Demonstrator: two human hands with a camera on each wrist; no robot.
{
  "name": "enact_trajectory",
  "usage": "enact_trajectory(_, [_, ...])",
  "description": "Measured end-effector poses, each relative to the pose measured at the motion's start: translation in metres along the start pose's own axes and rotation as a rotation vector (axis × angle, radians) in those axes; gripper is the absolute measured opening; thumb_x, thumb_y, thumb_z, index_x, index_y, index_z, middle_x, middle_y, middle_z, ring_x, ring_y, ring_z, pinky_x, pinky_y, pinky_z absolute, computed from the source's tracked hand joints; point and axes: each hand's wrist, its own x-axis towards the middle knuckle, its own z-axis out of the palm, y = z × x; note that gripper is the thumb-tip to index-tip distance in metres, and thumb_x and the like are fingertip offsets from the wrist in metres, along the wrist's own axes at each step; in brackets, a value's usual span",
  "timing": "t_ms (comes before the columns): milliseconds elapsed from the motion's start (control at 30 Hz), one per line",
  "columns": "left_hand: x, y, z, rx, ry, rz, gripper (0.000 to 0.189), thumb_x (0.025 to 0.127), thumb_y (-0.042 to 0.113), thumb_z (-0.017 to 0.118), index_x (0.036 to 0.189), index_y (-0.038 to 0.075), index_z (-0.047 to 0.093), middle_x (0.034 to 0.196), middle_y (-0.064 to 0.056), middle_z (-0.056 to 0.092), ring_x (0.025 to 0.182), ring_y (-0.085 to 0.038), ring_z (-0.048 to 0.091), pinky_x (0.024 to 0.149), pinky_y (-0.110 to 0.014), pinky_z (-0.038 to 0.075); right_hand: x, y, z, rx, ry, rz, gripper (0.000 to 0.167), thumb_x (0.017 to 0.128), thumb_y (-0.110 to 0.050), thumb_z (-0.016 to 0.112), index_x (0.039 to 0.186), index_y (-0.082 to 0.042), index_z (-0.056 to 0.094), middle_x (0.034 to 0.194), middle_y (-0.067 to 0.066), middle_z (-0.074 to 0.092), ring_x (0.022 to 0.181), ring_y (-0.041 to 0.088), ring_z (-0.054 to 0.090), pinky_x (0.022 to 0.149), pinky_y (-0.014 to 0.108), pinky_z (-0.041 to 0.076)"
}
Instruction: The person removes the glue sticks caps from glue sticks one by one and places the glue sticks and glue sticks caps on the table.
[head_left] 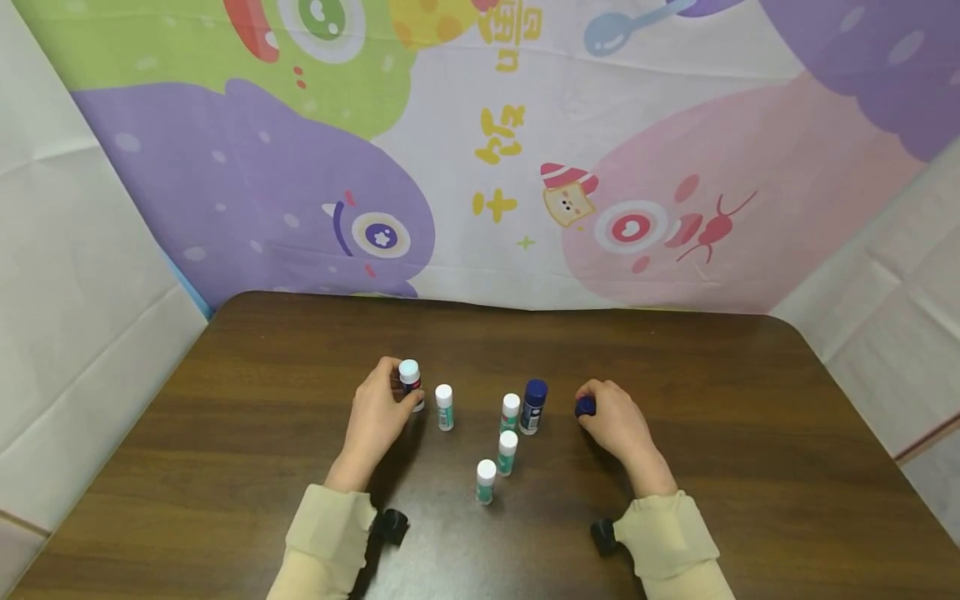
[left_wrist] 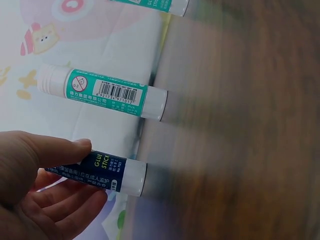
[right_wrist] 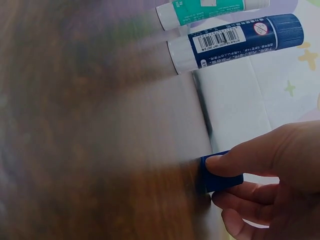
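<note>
My left hand [head_left: 375,414] grips an upright glue stick with a navy label [left_wrist: 120,176]; its top is white in the head view. Thumb and fingers lie on opposite sides of it, hiding its upper part in the left wrist view. To the right, my right hand [head_left: 617,421] pinches a short blue cap [right_wrist: 211,181] between thumb and fingers, low over the table. Just right of the left hand stands a white-capped glue stick with a green label [head_left: 446,408]. A navy glue stick with a navy cap [head_left: 533,407] is nearest to my right hand.
Several white-topped green glue sticks, one of them at the front [head_left: 486,482], stand upright mid-table. The brown wooden table [head_left: 247,400] ends at a printed cartoon cloth [head_left: 480,267] behind. White sheets hang at both sides.
</note>
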Motion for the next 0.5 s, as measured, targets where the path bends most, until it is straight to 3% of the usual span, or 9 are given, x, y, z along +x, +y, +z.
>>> enact_trajectory(500, [-0.0003,0.0002,0.0016,0.009,-0.004,0.013,0.034,0.076,0.012,0.072,0.102,0.005,0.053,0.099,-0.012,0.062,0.091,-0.025,0.061,0.077,-0.040,0.048,-0.0007,-0.0009,0.0006,-0.020,-0.004,-0.003,0.027,0.077,-0.007,0.067,0.103,-0.004,0.061,0.104,0.019,0.058,0.097,0.032,0.056,0.084,0.047,0.045])
